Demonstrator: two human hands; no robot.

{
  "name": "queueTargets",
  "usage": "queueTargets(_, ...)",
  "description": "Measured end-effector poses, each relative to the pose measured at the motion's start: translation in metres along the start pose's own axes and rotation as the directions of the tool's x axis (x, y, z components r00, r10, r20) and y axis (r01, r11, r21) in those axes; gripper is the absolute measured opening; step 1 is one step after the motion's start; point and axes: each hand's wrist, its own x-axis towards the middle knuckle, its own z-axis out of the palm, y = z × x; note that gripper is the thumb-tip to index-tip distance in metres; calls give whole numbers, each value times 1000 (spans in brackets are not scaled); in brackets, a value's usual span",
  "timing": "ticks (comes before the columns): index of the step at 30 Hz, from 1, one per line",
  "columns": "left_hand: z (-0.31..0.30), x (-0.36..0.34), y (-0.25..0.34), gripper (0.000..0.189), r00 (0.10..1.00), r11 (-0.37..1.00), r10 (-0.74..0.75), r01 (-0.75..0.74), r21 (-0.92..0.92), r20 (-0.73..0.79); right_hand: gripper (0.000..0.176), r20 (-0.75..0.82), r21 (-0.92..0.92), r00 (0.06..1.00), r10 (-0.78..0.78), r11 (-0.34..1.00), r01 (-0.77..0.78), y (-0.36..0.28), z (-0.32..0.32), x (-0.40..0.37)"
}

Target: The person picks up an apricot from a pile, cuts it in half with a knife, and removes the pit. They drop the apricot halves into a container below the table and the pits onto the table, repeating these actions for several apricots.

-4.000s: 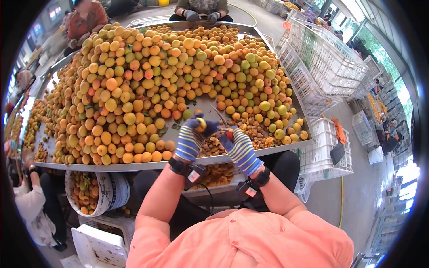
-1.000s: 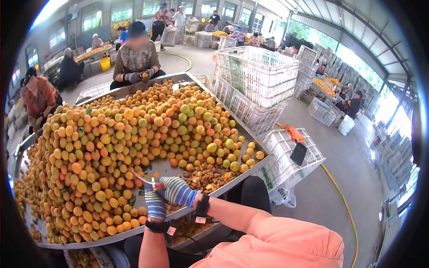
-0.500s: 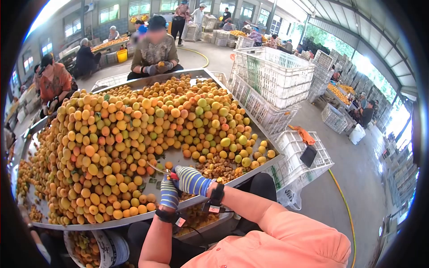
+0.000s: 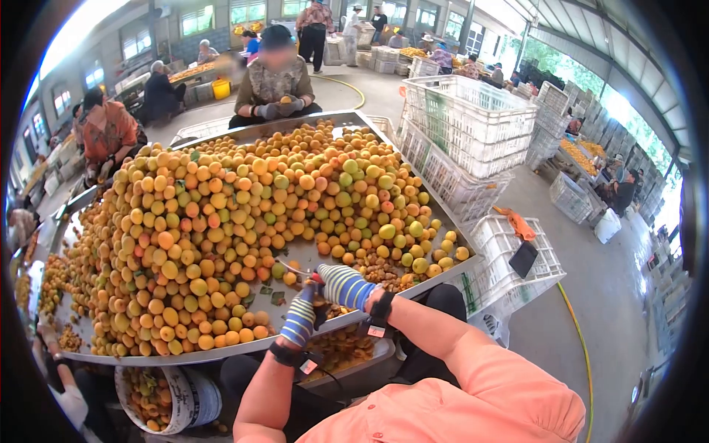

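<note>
Striped gloves cover both hands at the near edge of a metal tray heaped with orange, yellow and green fruit. My right hand is closed around the red handle of a tool, whose thin curved metal end points left over the tray. Just below and touching it, my left hand is closed with fingers curled; what it grips is hidden. Small brown, opened-looking pieces lie on the tray beyond my right hand.
A bucket of fruit stands below the tray at left, and a tub of pieces sits under its near edge. White crates are stacked at right. A co-worker sits across the tray; another person is at left.
The camera view has shifted, so the scene sits further right. Both hands stay together, turned slightly, with the tool still in my right hand. The co-worker's hands across the tray have moved slightly.
</note>
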Motion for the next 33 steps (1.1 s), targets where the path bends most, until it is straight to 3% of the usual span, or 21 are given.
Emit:
queueTargets(1,12,-13,9,38,996,990,-68,75,118,-62,30,-29,15,999,-23,1000,24,1,-5,-2)
queueTargets(2,6,-10,-1,32,992,993,-112,115,38,-58,28,-57,60,997,51,997,-47,-3,-10,-5)
queueTargets(5,35,-54,2,28,988,987,-156,156,33,-7,31,-155,64,969,191,981,-183,2,-11,-9)
queueTargets(6,15,-56,-7,26,900,957,-270,290,-7,343,32,-200,48,959,201,980,-195,9,-1,-8)
queueTargets(8,38,-93,-7,22,897,921,-383,388,24,219,29,-173,20,977,127,992,-126,19,3,-12)
queueTargets(10,28,-103,-32,17,865,894,-424,447,-28,268,26,-213,21,977,33,999,-29,30,12,-13)
queueTargets(12,12,-100,-62,18,858,848,-395,478,-228,327,26,-210,68,978,3,998,11,36,17,-18)
queueTargets(13,12,-101,-68,19,916,847,-359,400,-349,179,27,-202,123,979,16,992,9,41,23,-20)
queueTargets(15,20,-99,-70,23,943,826,-307,198,-527,-126,29,-222,202,974,47,979,-1,43,29,-25)
queueTargets(19,3,-95,-69,32,970,862,-242,213,-461,-3,30,-239,229,968,76,973,-19,37,20,-40)
queueTargets(22,-1,-102,-35,36,955,948,-286,295,-122,83,30,-255,216,965,62,976,-5,40,15,-49)
queueTargets(23,5,-105,-10,38,935,952,-288,303,-46,205,30,-264,212,962,64,977,-6,44,17,-52)
queueTargets(24,12,-102,13,33,954,952,-274,252,173,118,30,-269,213,961,61,977,-2,46,16,-54)
queueTargets(25,22,-103,43,28,992,850,-127,120,512,-22,30,-272,213,960,58,977,1,46,14,-58)
queueTargets(26,20,-90,60,25,994,732,74,4,681,-85,30,-276,211,959,56,977,4,47,13,-61)
queueTargets(27,-10,-57,63,20,949,592,314,-225,774,35,30,-287,235,956,67,972,3,49,13,-63)
queueTargets(28,-4,-59,89,21,877,257,475,-220,941,75,30,-288,241,954,79,971,-8,50,14,-66)
queueTargets(30,-18,-32,117,37,815,-175,580,108,979,13,30,-299,252,948,106,967,-29,52,16,-69)
queueTargets(33,-40,8,129,43,839,-347,529,348,871,-124,28,-245,236,960,135,969,-76,39,6,-79)
